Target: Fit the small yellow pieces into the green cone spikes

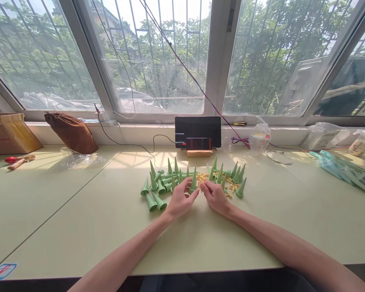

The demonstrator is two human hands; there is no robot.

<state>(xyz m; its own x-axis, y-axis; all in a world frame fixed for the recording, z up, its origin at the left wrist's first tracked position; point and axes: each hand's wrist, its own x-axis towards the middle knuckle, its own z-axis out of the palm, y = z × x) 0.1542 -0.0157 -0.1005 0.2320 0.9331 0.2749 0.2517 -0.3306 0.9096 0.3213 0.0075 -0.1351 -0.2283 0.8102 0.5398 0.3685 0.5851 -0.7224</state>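
A green plastic cone [194, 180] stands upright between the thumb and fingers of my left hand [180, 199], its pointed tip upward. Just right of it, my right hand [215, 196] is closed with fingertips pinched together; anything between them is too small or hidden to make out. Many more green cones lie and stand around both hands, some on their sides like the cone [160, 201] at the left, others upright like the cone [241, 188] at the right. Small yellowish pegs [229, 194] are scattered behind and beside my right hand.
Behind the cones, a phone [198, 143] leans on a small cardboard stand [200, 153] before a black tablet [197, 123]. A brown drawstring pouch [71, 132] and carton [12, 134] are at left. At right stand a plastic cup [260, 142], wire coil [279, 157] and plastic bags [343, 168].
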